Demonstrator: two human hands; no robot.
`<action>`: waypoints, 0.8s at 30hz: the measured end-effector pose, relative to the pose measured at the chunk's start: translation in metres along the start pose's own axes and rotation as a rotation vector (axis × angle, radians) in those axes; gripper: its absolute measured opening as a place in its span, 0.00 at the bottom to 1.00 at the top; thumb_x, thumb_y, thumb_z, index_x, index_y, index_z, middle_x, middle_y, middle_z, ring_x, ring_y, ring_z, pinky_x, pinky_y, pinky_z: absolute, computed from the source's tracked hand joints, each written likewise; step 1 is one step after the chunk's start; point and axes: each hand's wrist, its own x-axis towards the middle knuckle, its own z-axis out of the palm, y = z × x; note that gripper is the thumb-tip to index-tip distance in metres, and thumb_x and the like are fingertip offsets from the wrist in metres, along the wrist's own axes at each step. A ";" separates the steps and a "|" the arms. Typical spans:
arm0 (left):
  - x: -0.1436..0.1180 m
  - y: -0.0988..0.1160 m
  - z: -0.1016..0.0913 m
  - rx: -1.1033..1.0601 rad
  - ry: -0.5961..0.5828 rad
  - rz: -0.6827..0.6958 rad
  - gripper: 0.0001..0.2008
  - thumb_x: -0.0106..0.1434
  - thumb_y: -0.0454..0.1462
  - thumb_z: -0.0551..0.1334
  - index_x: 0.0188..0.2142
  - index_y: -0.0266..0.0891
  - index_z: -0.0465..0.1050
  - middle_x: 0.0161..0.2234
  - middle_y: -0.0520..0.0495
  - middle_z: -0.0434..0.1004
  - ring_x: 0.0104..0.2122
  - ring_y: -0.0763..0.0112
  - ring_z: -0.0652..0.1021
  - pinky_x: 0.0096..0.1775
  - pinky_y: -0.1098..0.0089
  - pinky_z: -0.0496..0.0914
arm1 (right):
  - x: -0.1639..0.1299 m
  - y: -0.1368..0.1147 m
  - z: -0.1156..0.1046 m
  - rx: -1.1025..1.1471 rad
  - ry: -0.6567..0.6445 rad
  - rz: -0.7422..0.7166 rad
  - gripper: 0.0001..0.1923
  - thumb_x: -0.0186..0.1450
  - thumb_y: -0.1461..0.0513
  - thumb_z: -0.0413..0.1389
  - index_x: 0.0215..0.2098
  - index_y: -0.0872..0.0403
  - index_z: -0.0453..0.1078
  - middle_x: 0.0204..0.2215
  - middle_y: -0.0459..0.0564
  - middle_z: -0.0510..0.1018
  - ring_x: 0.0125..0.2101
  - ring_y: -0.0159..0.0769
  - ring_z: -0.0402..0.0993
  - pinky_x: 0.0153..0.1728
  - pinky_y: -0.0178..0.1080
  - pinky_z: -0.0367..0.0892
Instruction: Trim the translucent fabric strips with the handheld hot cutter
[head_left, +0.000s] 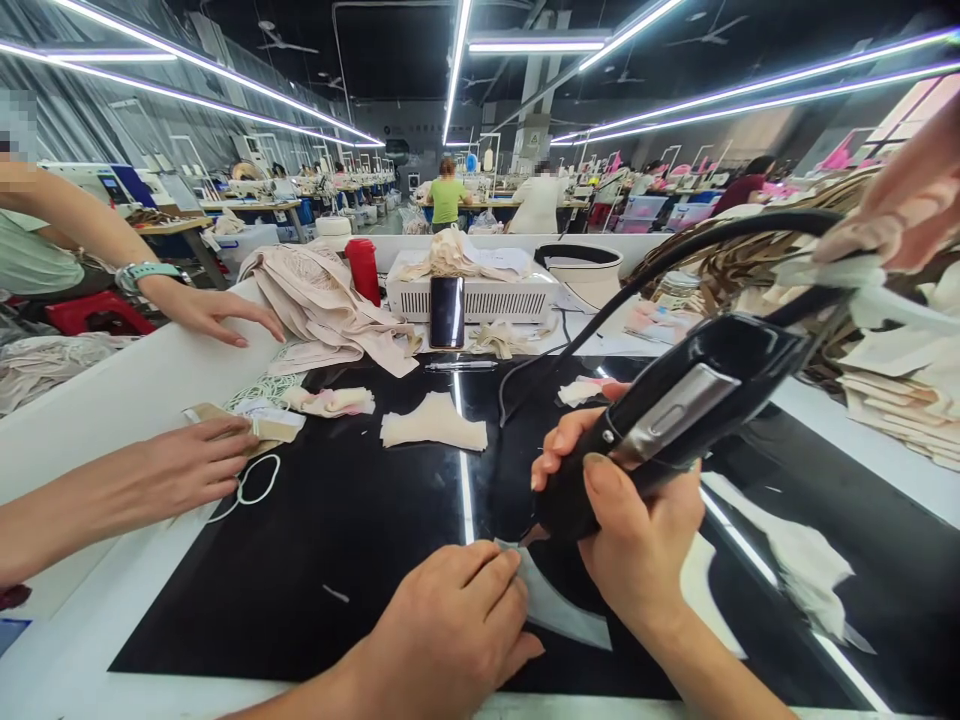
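My right hand [645,540] is wrapped round a black corded electric tool [667,400], shaped like a hair clipper, with a silver plate on its side. The tool tilts, its working end down by the cloth. My left hand [465,620], fingers bent and pressed together, holds down a curved grey-white fabric piece [566,610] beside the tool's tip. What exactly the tip touches is hard to make out. Underneath lies a shiny black mat [315,540]. A cream fabric piece [435,422] rests farther back, and another pale piece [709,590] lies partly behind my right wrist.
Another person's hands [202,455] are at the left, near a white elastic loop [259,480]. A blurred hand [900,210] shows at upper right by the cord [637,270]. At the back stand a phone [447,312], a red cup [363,272] and fabric piles [315,290].
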 end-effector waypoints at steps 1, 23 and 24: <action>0.000 0.000 0.000 0.002 0.000 0.004 0.19 0.82 0.44 0.56 0.45 0.32 0.79 0.47 0.44 0.87 0.48 0.62 0.85 0.48 0.65 0.82 | 0.000 0.000 0.001 0.011 0.000 0.000 0.21 0.69 0.54 0.70 0.54 0.45 0.69 0.34 0.40 0.79 0.25 0.33 0.76 0.24 0.38 0.76; -0.003 0.002 0.006 0.055 -0.095 0.017 0.16 0.78 0.46 0.64 0.49 0.32 0.77 0.49 0.42 0.85 0.49 0.63 0.83 0.47 0.64 0.81 | -0.001 0.008 0.009 0.045 -0.043 -0.002 0.16 0.69 0.55 0.69 0.46 0.46 0.66 0.35 0.41 0.78 0.25 0.32 0.76 0.25 0.37 0.75; -0.003 0.002 0.007 0.057 -0.093 0.014 0.16 0.78 0.46 0.63 0.49 0.32 0.77 0.49 0.42 0.85 0.49 0.62 0.83 0.47 0.64 0.81 | -0.002 0.009 0.010 0.044 -0.044 0.002 0.16 0.69 0.55 0.68 0.47 0.46 0.66 0.35 0.41 0.77 0.25 0.32 0.76 0.25 0.37 0.75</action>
